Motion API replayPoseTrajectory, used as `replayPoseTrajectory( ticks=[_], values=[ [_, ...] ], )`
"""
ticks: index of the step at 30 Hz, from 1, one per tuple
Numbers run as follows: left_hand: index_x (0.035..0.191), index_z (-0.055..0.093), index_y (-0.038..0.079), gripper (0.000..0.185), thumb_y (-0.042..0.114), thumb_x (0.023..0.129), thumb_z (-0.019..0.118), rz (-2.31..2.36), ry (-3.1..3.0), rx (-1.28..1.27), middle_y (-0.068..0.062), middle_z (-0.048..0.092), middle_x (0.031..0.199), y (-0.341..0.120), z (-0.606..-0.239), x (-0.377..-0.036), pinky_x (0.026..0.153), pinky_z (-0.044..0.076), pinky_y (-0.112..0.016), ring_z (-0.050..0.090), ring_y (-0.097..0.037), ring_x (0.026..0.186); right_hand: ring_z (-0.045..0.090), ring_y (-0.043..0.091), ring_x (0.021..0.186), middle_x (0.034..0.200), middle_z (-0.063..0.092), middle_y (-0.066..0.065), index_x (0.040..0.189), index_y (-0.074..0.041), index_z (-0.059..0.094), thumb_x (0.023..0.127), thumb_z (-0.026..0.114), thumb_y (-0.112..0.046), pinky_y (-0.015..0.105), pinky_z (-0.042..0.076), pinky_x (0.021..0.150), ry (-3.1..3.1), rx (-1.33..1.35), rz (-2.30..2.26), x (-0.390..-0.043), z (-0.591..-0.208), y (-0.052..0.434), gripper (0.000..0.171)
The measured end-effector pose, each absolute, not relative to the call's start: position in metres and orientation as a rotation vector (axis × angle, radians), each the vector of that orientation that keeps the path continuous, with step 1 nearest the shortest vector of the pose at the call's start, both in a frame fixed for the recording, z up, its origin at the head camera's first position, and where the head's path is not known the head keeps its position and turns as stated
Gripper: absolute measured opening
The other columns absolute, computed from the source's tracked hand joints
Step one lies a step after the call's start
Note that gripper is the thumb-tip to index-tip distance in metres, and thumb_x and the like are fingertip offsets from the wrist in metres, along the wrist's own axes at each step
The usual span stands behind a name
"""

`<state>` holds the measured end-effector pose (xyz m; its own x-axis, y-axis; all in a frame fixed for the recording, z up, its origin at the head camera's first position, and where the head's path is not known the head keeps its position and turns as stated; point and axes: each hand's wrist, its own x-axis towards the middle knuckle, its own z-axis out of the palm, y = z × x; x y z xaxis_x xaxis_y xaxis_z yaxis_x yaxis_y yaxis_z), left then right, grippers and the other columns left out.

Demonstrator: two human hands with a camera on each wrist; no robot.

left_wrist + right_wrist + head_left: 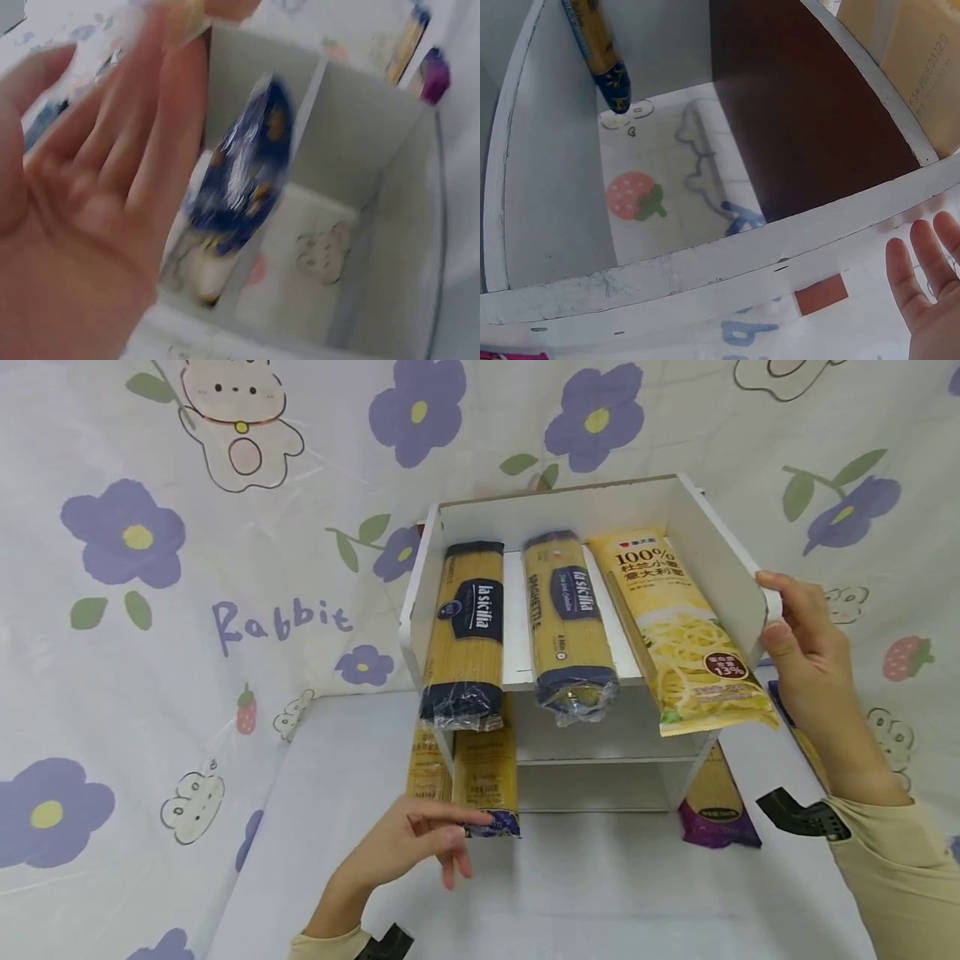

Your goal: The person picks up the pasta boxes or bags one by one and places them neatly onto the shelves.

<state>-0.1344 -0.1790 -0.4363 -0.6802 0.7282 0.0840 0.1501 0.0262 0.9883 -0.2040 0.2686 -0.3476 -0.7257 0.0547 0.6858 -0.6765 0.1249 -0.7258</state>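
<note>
A white shelf unit (600,497) stands against the patterned cloth. On its top level lie two packets of spaghetti with dark blue labels, one at the left (467,618) and one in the middle (572,618), beside a yellow pasta packet (686,635). My right hand (813,668) grips the front corner of the shelf's right side, thumb against its edge; the right wrist view shows other fingers extended. Below, my left hand (412,843) reaches toward the blue-ended pasta packet (486,772), fingers loosely extended and holding nothing. Whether it touches the packet, I cannot tell.
Lower down, another yellow packet (429,764) sits at the left. A purple-ended pasta packet (720,814) lies at the lower right. One more packet (798,727) shows partly behind my right wrist. The white tabletop (600,893) extends below the shelf.
</note>
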Motion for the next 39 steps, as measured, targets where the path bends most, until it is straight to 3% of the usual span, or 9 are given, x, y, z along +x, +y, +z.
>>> replayPoseTrajectory(
  ticks=[2, 4, 7, 12, 18, 25, 30, 35, 39],
  values=[
    [0.144, 0.046, -0.004, 0.043, 0.016, 0.106, 0.046, 1.677, 1.613, 0.996, -0.032, 0.063, 0.124, -0.174, -0.438, -0.132, 0.084, 0.060, -0.040, 0.071, -0.013, 0.107, 0.054, 0.010, 0.103, 0.125, 0.052, -0.002, 0.141, -0.002, 0.049, 0.102, 0.052, -0.015, 0.011, 0.047, 0.080, -1.829, 0.601, 1.654, -0.204, -0.347, 0.270, 0.042],
    [0.151, 0.034, -0.002, 0.048, 0.016, 0.107, 0.042, 1.645, 1.485, 1.025, -0.029, 0.044, 0.149, -0.169, -0.443, -0.132, 0.102, 0.053, -0.040, 0.055, -0.019, 0.134, 0.054, 0.010, 0.103, 0.125, 0.052, -0.002, 0.141, -0.002, 0.050, 0.102, 0.052, -0.014, 0.012, 0.047, 0.081, -1.823, 0.606, 1.660, -0.204, -0.347, 0.270, 0.042],
    [0.156, 0.023, 0.003, 0.054, 0.016, 0.107, 0.041, 1.667, 1.429, 0.996, -0.021, 0.032, 0.160, -0.166, -0.452, -0.134, 0.114, 0.042, -0.036, 0.042, -0.024, 0.145, 0.053, 0.010, 0.102, 0.125, 0.052, -0.002, 0.142, -0.002, 0.049, 0.102, 0.051, -0.013, 0.012, 0.046, 0.081, -1.837, 0.609, 1.667, -0.203, -0.347, 0.270, 0.042],
    [0.155, 0.024, 0.001, 0.059, 0.017, 0.104, 0.049, 1.722, 1.450, 0.999, -0.025, 0.036, 0.156, -0.165, -0.460, -0.139, 0.119, 0.036, -0.040, 0.044, -0.026, 0.144, 0.053, 0.008, 0.103, 0.124, 0.051, -0.005, 0.143, -0.004, 0.048, 0.103, 0.048, -0.013, 0.011, 0.045, 0.082, -1.909, 0.566, 1.567, -0.202, -0.346, 0.271, 0.041],
    [0.154, 0.030, 0.003, 0.057, 0.017, 0.103, 0.052, 1.735, 1.557, 0.994, -0.022, 0.041, 0.155, -0.165, -0.465, -0.145, 0.115, 0.039, -0.026, 0.046, -0.026, 0.142, 0.053, 0.008, 0.103, 0.125, 0.052, -0.006, 0.144, -0.006, 0.047, 0.104, 0.046, -0.013, 0.011, 0.046, 0.082, -1.974, 0.516, 1.489, -0.200, -0.346, 0.271, 0.041],
    [0.151, 0.034, 0.001, 0.053, 0.017, 0.104, 0.051, 1.759, 1.637, 0.948, -0.022, 0.043, 0.153, -0.163, -0.463, -0.150, 0.114, 0.040, -0.023, 0.042, -0.035, 0.143, 0.052, 0.009, 0.102, 0.123, 0.051, -0.006, 0.144, -0.006, 0.047, 0.104, 0.046, -0.012, 0.011, 0.046, 0.081, -1.963, 0.524, 1.539, -0.200, -0.347, 0.270, 0.041],
    [0.150, 0.038, 0.006, 0.050, 0.021, 0.104, 0.051, 1.708, 1.644, 0.952, -0.022, 0.048, 0.150, -0.168, -0.463, -0.155, 0.112, 0.041, -0.024, 0.048, -0.025, 0.140, 0.052, 0.009, 0.102, 0.123, 0.051, -0.006, 0.145, -0.006, 0.047, 0.104, 0.046, -0.012, 0.011, 0.046, 0.081, -1.981, 0.516, 1.521, -0.199, -0.346, 0.270, 0.041],
    [0.138, 0.049, -0.008, 0.045, 0.023, 0.104, 0.049, 1.555, 1.501, 0.996, -0.038, 0.060, 0.120, -0.194, -0.467, -0.161, 0.103, 0.049, -0.034, 0.066, -0.015, 0.118, 0.052, 0.009, 0.103, 0.126, 0.051, -0.007, 0.146, -0.007, 0.046, 0.104, 0.045, -0.011, 0.009, 0.047, 0.081, -2.000, 0.513, 1.503, -0.198, -0.346, 0.270, 0.042],
    [0.120, 0.060, -0.016, 0.043, 0.023, 0.103, 0.052, 1.469, 1.633, 0.838, -0.020, 0.072, 0.085, -0.224, -0.490, -0.173, 0.081, 0.059, -0.036, 0.071, -0.010, 0.079, 0.052, 0.008, 0.104, 0.129, 0.050, -0.010, 0.147, -0.009, 0.045, 0.105, 0.043, -0.011, 0.007, 0.047, 0.081, -2.058, 0.486, 1.412, -0.198, -0.346, 0.270, 0.042]
  ],
)
